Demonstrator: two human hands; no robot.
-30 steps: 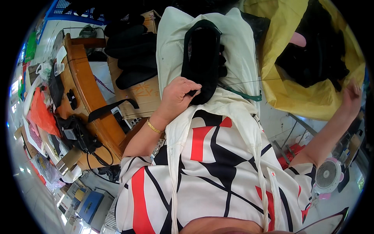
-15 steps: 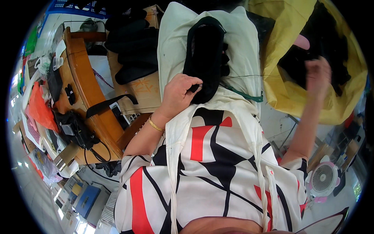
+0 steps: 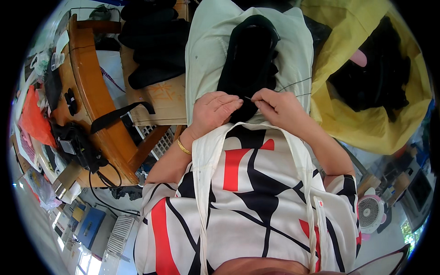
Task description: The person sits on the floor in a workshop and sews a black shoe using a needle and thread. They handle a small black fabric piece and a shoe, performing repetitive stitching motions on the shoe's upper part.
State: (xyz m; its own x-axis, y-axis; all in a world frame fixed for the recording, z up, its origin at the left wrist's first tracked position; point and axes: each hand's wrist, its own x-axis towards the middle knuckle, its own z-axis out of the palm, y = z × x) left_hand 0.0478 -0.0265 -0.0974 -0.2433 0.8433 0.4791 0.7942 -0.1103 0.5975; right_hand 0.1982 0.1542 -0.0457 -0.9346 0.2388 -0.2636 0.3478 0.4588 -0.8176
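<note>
A black cloth shoe (image 3: pixel 252 50) lies on the pale cloth (image 3: pixel 204 59) over my lap, its opening upward. My left hand (image 3: pixel 214 110) grips the shoe's near end on its left side, fingers pressed together and thumb along the edge. From the right, my right hand (image 3: pixel 282 107) pinches a thin needle (image 3: pixel 248 97) between thumb and forefinger, its tip at the shoe's near end. Dark thread (image 3: pixel 293 85) runs out to the right from beside that hand. Just where the needle meets the shoe is too small to tell.
A yellow sack (image 3: pixel 366 133) holding black items stands open on the right. At the left is a wooden chair (image 3: pixel 85 82) with a black strap (image 3: pixel 121 117). Several black shoes (image 3: pixel 158 68) lie on a cardboard box (image 3: pixel 160 103). A small fan (image 3: pixel 370 213) stands at lower right.
My right hand has come in from over the yellow sack to the shoe's near end, where the needle now shows. My left hand stays at the shoe, its fingers flatter.
</note>
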